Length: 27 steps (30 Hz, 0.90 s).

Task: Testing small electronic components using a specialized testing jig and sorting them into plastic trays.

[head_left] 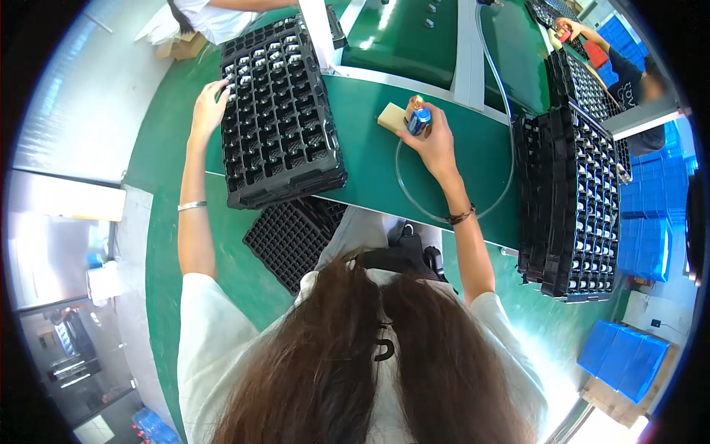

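Now I'm seeing a white top (pixel 222 370) | short sleeves (pixel 497 322) | silver bangle (pixel 192 206), left | dark wristband (pixel 461 216), right | small black marking (pixel 389 349)

The tray stack (pixel 287 185) is moulded black plastic with a low sheen and a ribbed, pocketed surface. The bench top (pixel 370 174) is smooth, green and semi-gloss; the belt (pixel 403 37) is smoother and glossy, returning bright reflections. The frame rail (pixel 462 83) appears to be pale metal, satin finish. The hand tool (pixel 419 120) combines a glossy blue body with a polished, brass-coloured metal tip. The tubing (pixel 511 140) is smooth, translucent plastic. The block (pixel 392 118) is matt; its material cannot be determined. The crate (pixel 623 360) is blue plastic.
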{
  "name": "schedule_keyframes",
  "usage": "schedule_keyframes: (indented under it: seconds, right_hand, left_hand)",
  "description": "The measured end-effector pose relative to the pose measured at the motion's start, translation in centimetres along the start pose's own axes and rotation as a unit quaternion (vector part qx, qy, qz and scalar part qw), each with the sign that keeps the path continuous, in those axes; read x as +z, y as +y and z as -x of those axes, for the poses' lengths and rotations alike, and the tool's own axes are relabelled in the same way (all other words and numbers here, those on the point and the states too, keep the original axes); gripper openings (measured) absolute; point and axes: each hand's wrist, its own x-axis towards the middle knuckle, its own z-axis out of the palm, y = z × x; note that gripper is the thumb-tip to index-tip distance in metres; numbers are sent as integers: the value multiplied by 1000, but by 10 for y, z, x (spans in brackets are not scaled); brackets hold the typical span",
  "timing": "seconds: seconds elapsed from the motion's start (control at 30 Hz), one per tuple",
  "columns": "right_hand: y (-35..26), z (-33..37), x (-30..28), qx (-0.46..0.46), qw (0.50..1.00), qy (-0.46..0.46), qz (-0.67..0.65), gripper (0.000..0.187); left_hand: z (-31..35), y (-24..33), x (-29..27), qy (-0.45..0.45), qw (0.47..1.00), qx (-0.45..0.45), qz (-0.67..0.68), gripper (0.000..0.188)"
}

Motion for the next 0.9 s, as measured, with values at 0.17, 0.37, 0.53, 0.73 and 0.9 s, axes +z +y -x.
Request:
schedule_keyframes:
  seconds: [0.17,0.37,0.53,0.73,0.9]
  right_hand:
    - [7,-4,6,16,1000,9,-8,60]
    - [30,-43,33,18,999,42,-16,29]
    - [75,-154,40,37,997,70,25,34]
    - [144,-262,59,-44,981,177,72,36]
    - [170,-280,61,2,971,190,143,43]
  left_hand:
    - [-7,4,1,-4,998,6,-65,24]
    - [-9,7,-10,-7,1000,-21,-11,20]
    - [-15,21,-15,-8,992,-76,103,23]
    - [17,65,-41,36,793,-231,562,27]
    - [78,136,-61,32,606,-286,741,36]
